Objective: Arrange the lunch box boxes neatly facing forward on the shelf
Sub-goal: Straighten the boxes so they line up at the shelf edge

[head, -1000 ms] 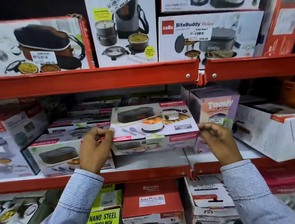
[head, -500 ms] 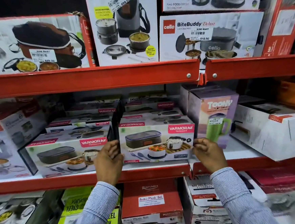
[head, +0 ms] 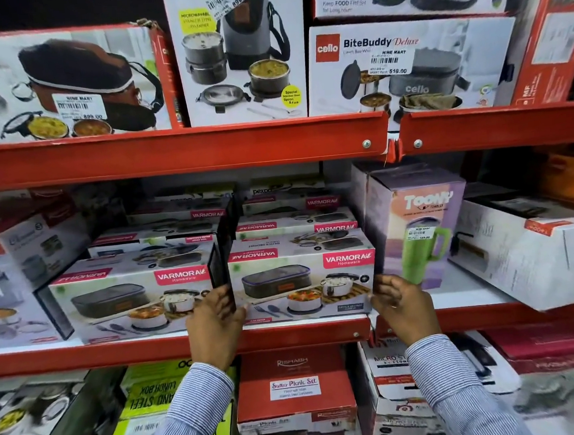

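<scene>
From the head camera, a white rectangular cardboard Varmora lunch box carton (head: 303, 286) with a pink brand label stands upright at the front edge of the red metal middle shelf (head: 172, 346), its printed face turned outward. The person's left hand (head: 214, 321) is curled around the carton's lower left corner, thumb on the front face and fingers slipped into the narrow gap beside it. The right hand (head: 400, 306) clasps the lower right corner in the same way, fingertips on the side panel. Both sleeves are blue-and-white striped. Just beside it to the left sits a matching white Varmora carton (head: 132, 301), also facing outward, angled slightly. More of the same cartons are stacked behind both, some with the lettering upside down. To the right stands a tall lilac cardboard box (head: 416, 224) picturing a green mug, close to the held carton. On the red shelf above (head: 177, 150) stands a white Cello BiteBuddy carton (head: 411, 65) with a price sticker. Below the middle shelf sits a red picnic set box (head: 293, 385).
</scene>
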### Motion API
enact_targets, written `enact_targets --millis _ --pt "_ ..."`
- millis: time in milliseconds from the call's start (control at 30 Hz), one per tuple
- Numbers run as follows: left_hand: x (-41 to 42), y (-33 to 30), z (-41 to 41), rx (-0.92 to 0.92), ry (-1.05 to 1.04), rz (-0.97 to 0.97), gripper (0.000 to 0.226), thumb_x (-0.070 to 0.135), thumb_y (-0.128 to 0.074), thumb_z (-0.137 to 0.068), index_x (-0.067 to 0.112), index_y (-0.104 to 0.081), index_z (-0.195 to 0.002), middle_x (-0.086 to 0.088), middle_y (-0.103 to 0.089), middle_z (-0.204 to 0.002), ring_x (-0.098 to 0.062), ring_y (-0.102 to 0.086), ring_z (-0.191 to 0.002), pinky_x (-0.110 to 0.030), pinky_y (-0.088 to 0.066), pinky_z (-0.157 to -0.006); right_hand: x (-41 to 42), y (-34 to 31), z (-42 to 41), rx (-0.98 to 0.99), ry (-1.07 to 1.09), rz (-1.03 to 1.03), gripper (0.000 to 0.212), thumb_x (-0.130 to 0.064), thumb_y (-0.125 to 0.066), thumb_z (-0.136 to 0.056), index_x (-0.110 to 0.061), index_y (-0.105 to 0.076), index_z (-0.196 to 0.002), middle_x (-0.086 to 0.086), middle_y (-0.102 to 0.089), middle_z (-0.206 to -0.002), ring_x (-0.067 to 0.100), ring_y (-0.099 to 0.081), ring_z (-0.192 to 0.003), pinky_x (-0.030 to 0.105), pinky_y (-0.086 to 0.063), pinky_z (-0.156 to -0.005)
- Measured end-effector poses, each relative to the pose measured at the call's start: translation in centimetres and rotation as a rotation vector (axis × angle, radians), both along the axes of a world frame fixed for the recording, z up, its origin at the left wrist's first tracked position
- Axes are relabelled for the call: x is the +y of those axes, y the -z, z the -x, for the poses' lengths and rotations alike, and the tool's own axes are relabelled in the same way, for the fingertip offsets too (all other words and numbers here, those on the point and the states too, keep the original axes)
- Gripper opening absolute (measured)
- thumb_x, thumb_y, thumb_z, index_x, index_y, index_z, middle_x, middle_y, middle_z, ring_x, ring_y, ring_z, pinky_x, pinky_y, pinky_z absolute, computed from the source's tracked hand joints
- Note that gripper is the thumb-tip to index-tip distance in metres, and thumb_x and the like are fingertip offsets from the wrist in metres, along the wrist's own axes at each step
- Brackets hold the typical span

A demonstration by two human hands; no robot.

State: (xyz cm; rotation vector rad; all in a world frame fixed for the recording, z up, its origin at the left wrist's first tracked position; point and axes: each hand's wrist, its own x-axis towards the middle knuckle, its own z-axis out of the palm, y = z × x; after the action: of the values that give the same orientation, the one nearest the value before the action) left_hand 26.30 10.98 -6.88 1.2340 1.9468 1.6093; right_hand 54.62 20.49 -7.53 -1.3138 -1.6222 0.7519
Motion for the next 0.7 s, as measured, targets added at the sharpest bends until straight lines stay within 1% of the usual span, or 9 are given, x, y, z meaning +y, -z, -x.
enact_targets --millis 133,200,267,333,400,500,567,633,700 --pt "-0.1 0.1 -0.2 0.061 -0.032 -0.004 0.049 0.008 -0.077 -0.076 0.003 -0.062 -0.123 -0.015 -0.074 -0.112 -0.012 -0.066 -0.098 -0.033 -0.054 -0.092 0.0 0.2 0.1 0.003 -0.013 -0.012 0.037 -0.009 -0.072 -0.077 -0.009 -0.065 -0.113 0.008 -0.073 -0.108 0.010 -0.069 -0.094 0.027 -0.054 -0.087" --pt "-0.2 0.2 -0.2 0.078 -0.037 -0.002 0.050 0.009 -0.077 -0.076 0.002 -0.062 -0.123 -0.015 -0.074 -0.113 -0.013 -0.066 -0.099 -0.030 -0.053 -0.091 -0.2 0.4 0.0 -0.007 -0.007 -0.010 0.038 -0.011 -0.073 -0.077 -0.009 -0.065 -0.114 0.008 -0.073 -0.107 0.010 -0.069 -0.094 0.035 -0.055 -0.091" --pt "-0.3 0.3 -0.1 0.094 -0.037 0.005 0.050 0.011 -0.077 -0.076 0.004 -0.062 -0.124 -0.014 -0.074 -0.114 -0.016 -0.068 -0.100 -0.031 -0.054 -0.091 -0.4 0.4 -0.2 -0.023 0.007 -0.018 0.038 -0.012 -0.074 -0.076 -0.009 -0.066 -0.113 0.006 -0.074 -0.106 0.008 -0.069 -0.092 0.030 -0.055 -0.088" --pt "-0.6 0.4 -0.2 0.117 -0.037 0.011 0.050 0.012 -0.077 -0.077 0.004 -0.062 -0.123 -0.014 -0.074 -0.113 -0.014 -0.067 -0.097 -0.030 -0.054 -0.090 -0.7 0.4 -0.2 -0.042 0.022 -0.031 0.036 -0.013 -0.074 -0.076 -0.010 -0.067 -0.112 0.004 -0.074 -0.104 0.006 -0.069 -0.090 0.022 -0.053 -0.083" --pt "-0.8 0.4 -0.3 0.118 -0.035 0.003 0.050 0.010 -0.077 -0.076 0.003 -0.062 -0.123 -0.014 -0.074 -0.112 -0.012 -0.066 -0.095 -0.030 -0.053 -0.091 -0.9 0.3 -0.2 -0.051 0.033 -0.040 0.035 -0.013 -0.074 -0.076 -0.010 -0.067 -0.111 0.004 -0.075 -0.103 0.005 -0.068 -0.089 0.022 -0.054 -0.083" --pt "-1.2 0.6 -0.3 0.126 -0.034 -0.010 0.047 0.010 -0.077 -0.076 0.002 -0.063 -0.120 -0.015 -0.074 -0.111 -0.013 -0.067 -0.096 -0.038 -0.056 -0.093 -1.3 0.3 -0.2 -0.069 0.047 -0.043 0.035 -0.013 -0.073 -0.076 -0.010 -0.068 -0.111 0.003 -0.074 -0.105 0.002 -0.065 -0.088 0.009 -0.047 -0.074" --pt "-1.3 0.7 -0.1 0.142 -0.036 -0.012 0.046 0.013 -0.078 -0.075 0.005 -0.064 -0.119 -0.013 -0.075 -0.110 -0.016 -0.070 -0.097 -0.044 -0.058 -0.091 -1.5 0.2 -0.2 -0.066 0.055 -0.040 0.037 -0.013 -0.074 -0.076 -0.010 -0.067 -0.112 0.006 -0.074 -0.107 0.004 -0.065 -0.089 0.014 -0.048 -0.077" --pt "-1.3 0.9 0.1 0.161 -0.038 -0.012 0.047 0.015 -0.078 -0.075 0.006 -0.065 -0.119 -0.012 -0.076 -0.109 -0.018 -0.072 -0.097 -0.045 -0.059 -0.089 -1.8 0.1 -0.2 -0.060 0.060 -0.040 0.037 -0.012 -0.074 -0.076 -0.009 -0.066 -0.113 0.009 -0.073 -0.108 0.005 -0.064 -0.087 0.021 -0.049 -0.082" --pt "-1.4 1.0 0.2 0.161 -0.041 -0.009 0.048 0.016 -0.079 -0.075 0.005 -0.064 -0.120 -0.013 -0.076 -0.109 -0.019 -0.072 -0.098 -0.044 -0.060 -0.089 -2.1 0.0 -0.2 -0.058 0.062 -0.044 0.038 -0.012 -0.073 -0.077 -0.008 -0.066 -0.114 0.010 -0.073 -0.108 0.006 -0.064 -0.086 0.023 -0.049 -0.082"
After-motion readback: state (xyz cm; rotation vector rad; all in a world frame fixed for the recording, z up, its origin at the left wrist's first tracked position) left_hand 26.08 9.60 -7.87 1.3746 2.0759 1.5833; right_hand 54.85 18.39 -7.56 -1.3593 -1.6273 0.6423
